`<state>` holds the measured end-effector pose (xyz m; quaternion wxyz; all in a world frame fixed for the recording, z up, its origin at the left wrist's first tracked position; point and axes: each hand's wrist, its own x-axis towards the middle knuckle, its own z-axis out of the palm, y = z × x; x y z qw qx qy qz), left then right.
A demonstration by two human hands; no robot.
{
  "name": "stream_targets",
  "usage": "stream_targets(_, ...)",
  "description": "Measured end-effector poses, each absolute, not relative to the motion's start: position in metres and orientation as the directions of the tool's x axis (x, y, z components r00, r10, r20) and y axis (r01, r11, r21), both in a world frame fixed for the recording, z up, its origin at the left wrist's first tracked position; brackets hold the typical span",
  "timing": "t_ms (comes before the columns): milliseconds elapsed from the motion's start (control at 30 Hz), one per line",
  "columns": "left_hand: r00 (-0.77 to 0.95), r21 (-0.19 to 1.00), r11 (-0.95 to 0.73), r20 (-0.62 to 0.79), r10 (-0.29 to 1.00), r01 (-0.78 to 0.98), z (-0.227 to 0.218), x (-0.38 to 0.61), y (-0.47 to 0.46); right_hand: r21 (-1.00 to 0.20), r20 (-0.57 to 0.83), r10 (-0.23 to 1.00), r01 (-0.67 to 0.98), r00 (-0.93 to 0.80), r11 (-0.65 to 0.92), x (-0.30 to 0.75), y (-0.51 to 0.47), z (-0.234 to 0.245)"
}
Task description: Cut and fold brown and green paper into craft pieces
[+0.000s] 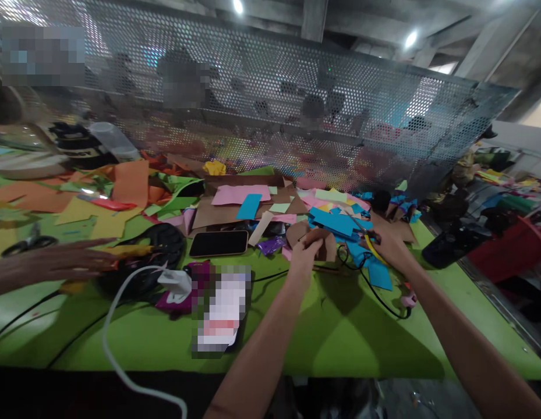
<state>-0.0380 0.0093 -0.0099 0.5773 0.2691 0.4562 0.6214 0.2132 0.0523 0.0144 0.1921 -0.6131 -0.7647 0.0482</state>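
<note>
Head view showed the left hand (306, 256) pinching a brown card (326, 247) to the right of the dark phone (219, 243), thumb and fingers closed on it. Farther right of the phone, the right hand (390, 250) was curled round the yellow handle of what looked like scissors (375, 251), the blade pointing over blue paper (331, 221).

Clean work, I judged, called for the pinch to sit back from any edge offered to the blade, firm enough that the card would not buckle, with the card turned rather than the wrist twisted. Lifting the scissors clear of the blue paper first would have spared it a stray nick, and the black cord (375, 291) looping near the right hand was worth avoiding.

Fingers covered part of the card, so its full outline could not be told; how far the blades stood apart was too blurred to tell. Left of the phone, another person's hand (64, 262) came in with its arm cut off by the frame; whether it gripped the yellow tool (130, 251) there, I could not tell. Just nearer than the phone, a screen (224, 308) was pixelated.
</note>
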Motion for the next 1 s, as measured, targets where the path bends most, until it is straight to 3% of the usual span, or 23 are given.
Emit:
stream_targets(100, -0.175, 0.873, 0.094, -0.200, 0.964, -0.478, -0.018, -0.038, 0.015, -0.189, 0.240, 0.963, 0.967, -0.126, 0.173, 0.226, 0.070, 0.015)
stream_targets(267, -0.170, 0.880, 0.048, -0.144, 0.975, -0.473, -0.023, -0.038, 0.018, -0.136, 0.281, 0.958, 0.985, -0.062, 0.103, 0.227, 0.070, 0.026)
stream_targets(333, -0.189, 0.883, 0.031, -0.135, 0.973, -0.469, -0.022, -0.038, 0.016, -0.196, 0.317, 0.947, 0.974, -0.044, 0.111, 0.216, 0.061, 0.031)
stream_targets(500, -0.233, 0.909, -0.002, -0.105, 0.967, -0.416, -0.015, -0.035, 0.009, -0.501, 0.335, 0.935, 0.820, -0.113, 0.278, 0.160, 0.034, 0.033)
stream_targets(567, -0.231, 0.907, -0.022, -0.084, 0.969, -0.421, -0.012, -0.033, 0.008, -0.788, 0.261, 0.954, 0.537, -0.150, 0.300, 0.136, 0.028, 0.028)
stream_targets(633, -0.193, 0.885, -0.030, -0.068, 0.979, -0.464, -0.010, -0.032, 0.006, -0.943, 0.186, 0.976, 0.259, -0.116, 0.210, 0.119, 0.026, 0.021)
stream_targets(800, -0.087, 0.815, -0.021, -0.036, 0.996, -0.579, -0.004, -0.030, 0.003, -0.989, 0.132, 0.991, 0.061, -0.027, 0.134, 0.109, 0.023, 0.009)
stream_targets(1000, -0.131, 0.874, -0.075, 0.013, 0.991, -0.481, -0.007, -0.034, 0.006, -0.991, 0.129, 0.991, -0.030, -0.023, 0.128, 0.117, 0.019, 0.005)
